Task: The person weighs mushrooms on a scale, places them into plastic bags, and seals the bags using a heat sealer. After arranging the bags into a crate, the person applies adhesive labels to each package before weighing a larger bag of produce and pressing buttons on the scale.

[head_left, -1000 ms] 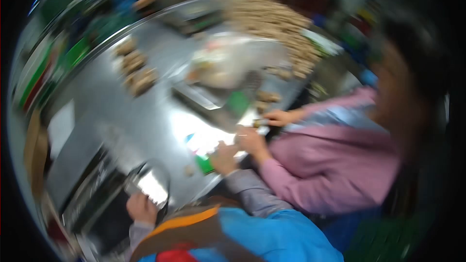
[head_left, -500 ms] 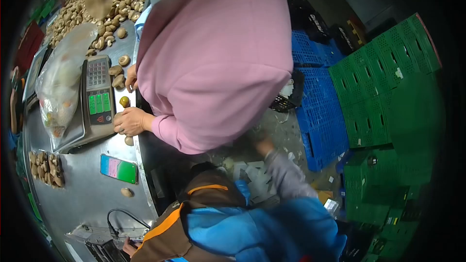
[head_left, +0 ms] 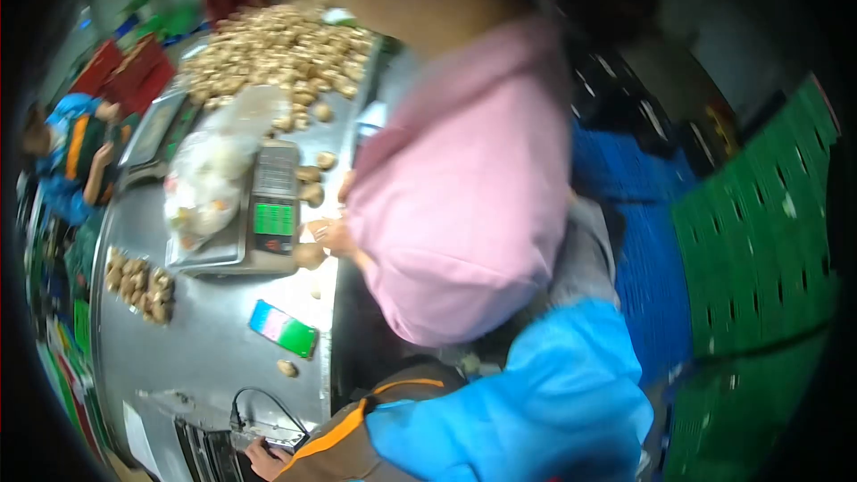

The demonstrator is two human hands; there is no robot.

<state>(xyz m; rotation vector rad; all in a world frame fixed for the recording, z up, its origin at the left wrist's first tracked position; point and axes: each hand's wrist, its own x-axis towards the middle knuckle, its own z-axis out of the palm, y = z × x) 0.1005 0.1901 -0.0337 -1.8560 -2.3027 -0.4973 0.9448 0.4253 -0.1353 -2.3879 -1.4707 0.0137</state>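
Steel tabletop, left hand low at the near edge

Steel tabletop (head_left: 205, 348) runs away from me on the left of the view. My left hand (head_left: 263, 461) sits at the very bottom, against a black machine (head_left: 207, 453) on the tabletop's near edge. The hand is small and blurred, so I cannot tell whether its fingers are wide, narrow or gripping. A black cable (head_left: 268, 397) loops just above it. My right hand is out of sight; only the blue sleeve (head_left: 536, 411) shows.

Further up the tabletop:
- a phone (head_left: 284, 328) with a lit green and pink screen lies flat, and a loose mushroom (head_left: 287, 368) sits near it, between phone and cable
- a small heap of mushrooms (head_left: 138, 284) lies near the left rim
- a scale (head_left: 272, 214) with a green display carries a clear bag (head_left: 205, 183) on its pan
- a large mushroom pile (head_left: 277, 49) covers the far end

A co-worker in a pink top (head_left: 464, 205) stands close on my right. That person's hand (head_left: 335, 234) is beside the scale. Green crates (head_left: 759, 241) are stacked at far right.
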